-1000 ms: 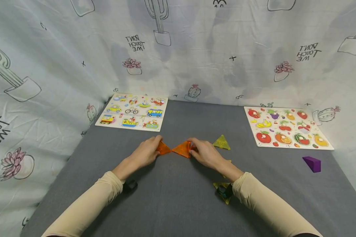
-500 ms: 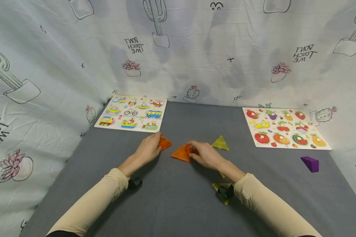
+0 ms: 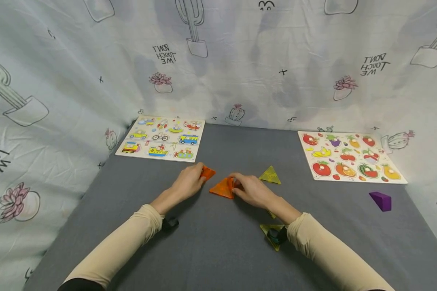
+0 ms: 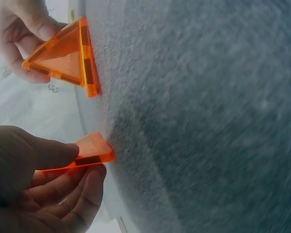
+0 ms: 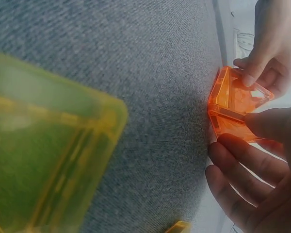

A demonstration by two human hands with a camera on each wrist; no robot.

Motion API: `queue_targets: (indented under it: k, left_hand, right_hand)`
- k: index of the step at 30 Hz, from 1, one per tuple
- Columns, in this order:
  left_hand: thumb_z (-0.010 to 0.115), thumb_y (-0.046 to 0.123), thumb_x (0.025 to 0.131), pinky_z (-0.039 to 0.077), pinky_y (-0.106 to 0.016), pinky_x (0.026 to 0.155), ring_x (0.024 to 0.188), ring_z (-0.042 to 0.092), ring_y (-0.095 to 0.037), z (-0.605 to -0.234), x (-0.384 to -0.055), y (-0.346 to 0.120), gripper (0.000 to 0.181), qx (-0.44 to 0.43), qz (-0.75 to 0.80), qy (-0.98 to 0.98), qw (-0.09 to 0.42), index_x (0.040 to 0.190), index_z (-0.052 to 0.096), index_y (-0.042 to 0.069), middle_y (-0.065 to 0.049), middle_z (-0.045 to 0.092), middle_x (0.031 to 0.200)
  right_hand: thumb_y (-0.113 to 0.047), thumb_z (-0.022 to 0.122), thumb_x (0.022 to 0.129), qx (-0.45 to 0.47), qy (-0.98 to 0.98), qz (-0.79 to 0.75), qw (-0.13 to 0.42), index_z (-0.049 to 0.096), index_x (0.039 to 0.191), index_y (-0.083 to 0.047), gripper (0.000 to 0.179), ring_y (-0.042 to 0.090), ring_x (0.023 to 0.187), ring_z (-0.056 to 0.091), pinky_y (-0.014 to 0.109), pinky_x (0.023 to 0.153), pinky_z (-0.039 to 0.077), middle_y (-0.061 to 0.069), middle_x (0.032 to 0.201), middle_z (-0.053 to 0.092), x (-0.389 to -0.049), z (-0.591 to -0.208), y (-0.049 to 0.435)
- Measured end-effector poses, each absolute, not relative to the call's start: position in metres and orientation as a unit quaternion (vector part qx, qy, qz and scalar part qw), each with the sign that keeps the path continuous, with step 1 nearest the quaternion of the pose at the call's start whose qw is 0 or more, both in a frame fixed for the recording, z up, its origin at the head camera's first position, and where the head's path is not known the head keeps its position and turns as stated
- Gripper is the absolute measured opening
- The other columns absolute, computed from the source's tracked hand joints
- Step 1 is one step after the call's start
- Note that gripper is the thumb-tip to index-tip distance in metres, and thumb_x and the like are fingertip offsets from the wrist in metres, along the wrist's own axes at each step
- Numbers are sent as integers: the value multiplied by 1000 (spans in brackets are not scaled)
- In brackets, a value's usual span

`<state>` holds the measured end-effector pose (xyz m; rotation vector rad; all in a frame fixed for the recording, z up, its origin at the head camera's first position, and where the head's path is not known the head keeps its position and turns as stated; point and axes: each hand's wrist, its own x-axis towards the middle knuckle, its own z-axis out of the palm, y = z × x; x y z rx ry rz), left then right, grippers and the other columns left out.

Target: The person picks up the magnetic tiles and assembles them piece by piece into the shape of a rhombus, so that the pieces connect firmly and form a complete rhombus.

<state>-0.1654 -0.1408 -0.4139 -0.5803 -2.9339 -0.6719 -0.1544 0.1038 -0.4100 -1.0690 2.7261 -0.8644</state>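
Note:
My left hand (image 3: 185,182) pinches an orange translucent triangle tile (image 4: 94,148) between thumb and fingers, its far end close to the cloth in the left wrist view. Just to the right, my right hand (image 3: 253,190) pinches a second orange triangle tile (image 4: 63,60) that stands up on edge. Beneath that one, another orange tile (image 3: 220,189) lies flat on the grey table, and the two meet along an edge. In the head view a small gap separates the left hand's tile from the right-hand pair. The right fingers partly cover the upright tile.
Several yellow triangle tiles (image 3: 270,176) lie beside and under the right forearm. A purple wedge block (image 3: 381,201) sits at the right. Behind stand two picture boards, vehicles (image 3: 154,139) at left and fruit (image 3: 349,158) at right. A printed curtain (image 3: 255,60) rises behind the table.
My left hand has moved a little right and farther from me with its tile, which has turned in the fingers' hold. The right hand and its orange tiles have barely shifted.

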Motion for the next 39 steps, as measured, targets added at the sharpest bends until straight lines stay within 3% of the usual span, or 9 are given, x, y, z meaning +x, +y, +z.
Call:
queue_targets:
  k: [16,28,39]
  left_hand:
    - [66,12,93,43,-26,51,59,55,-16,-411,-162,-131,18,-194,-230,-953,-23,106,58,1,-12,65,80]
    - [66,11,92,41,-24,51,59,53,-13,-412,-160,-126,16,-226,-234,-945,-26,104,58,2,-8,65,79]
    - [65,15,94,44,-26,54,62,56,-14,-412,-162,-124,23,-235,-228,-944,-37,111,61,1,-12,69,87]
  right_hand:
    - [-12,62,95,-338,896,-283,62,52,137,1,45,7,64,64,20,61,50,14,102,74,-153,-411,103]
    - [-13,63,95,-334,896,-286,60,52,136,0,44,17,79,71,26,67,55,13,102,74,-150,-412,103]
    - [-13,62,96,-337,896,-283,65,51,136,0,44,13,72,69,22,62,52,13,101,74,-153,-411,102]
